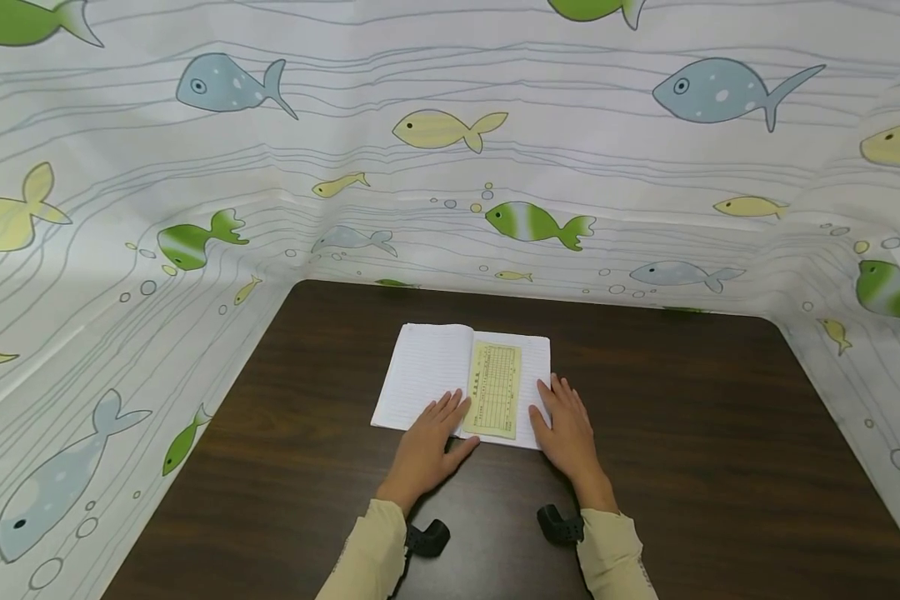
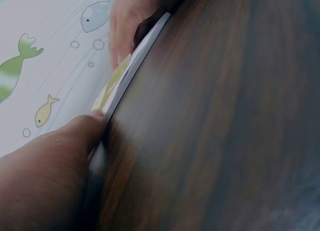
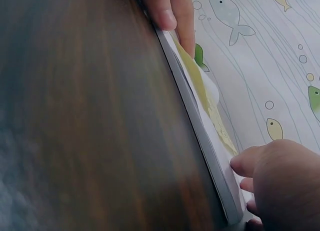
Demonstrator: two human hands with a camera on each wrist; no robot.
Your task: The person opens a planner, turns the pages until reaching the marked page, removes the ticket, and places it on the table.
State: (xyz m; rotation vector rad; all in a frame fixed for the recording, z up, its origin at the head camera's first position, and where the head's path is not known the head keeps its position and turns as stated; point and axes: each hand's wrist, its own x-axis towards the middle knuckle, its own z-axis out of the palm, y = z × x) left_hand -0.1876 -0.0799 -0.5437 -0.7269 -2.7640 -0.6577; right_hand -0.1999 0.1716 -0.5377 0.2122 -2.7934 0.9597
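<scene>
An open notebook with lined white pages lies flat on the dark wooden table. On its right page rests a yellow printed slip ruled like a form, its lower left corner beside the left fingers. My left hand lies over the notebook's lower edge near the fold, fingers extended and thumb at the edge. At the right page's outer edge, my right hand rests with its fingers spread. From the right wrist view, the yellow slip stands slightly raised above the page.
A brown wood-grain table spreads around the notebook. White sheeting printed with fish encloses its back and sides. Each wrist wears a black camera, one at the left sleeve and one at the right sleeve.
</scene>
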